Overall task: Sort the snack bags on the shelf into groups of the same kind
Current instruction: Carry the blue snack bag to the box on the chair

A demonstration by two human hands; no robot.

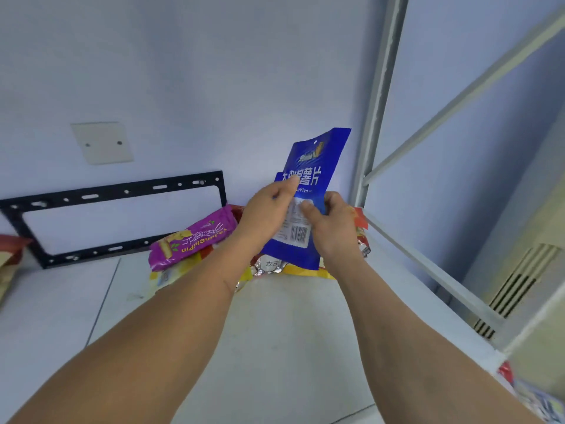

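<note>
Blue chip bag [308, 166] is held upright by both hands: left hand [269, 211] and right hand [331, 223] pinched on it, above purple bag [189, 243] on shelf [275, 332].

Upright bag [315, 166] above shelf [275, 332], flat bag [189, 243] to its left.

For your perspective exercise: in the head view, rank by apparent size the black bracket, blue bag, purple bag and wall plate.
1. Black bracket, by outline.
2. Blue bag, held by both hands, nearer the camera, so flattered.
3. Purple bag, partly hidden by the left arm.
4. Wall plate.
</note>
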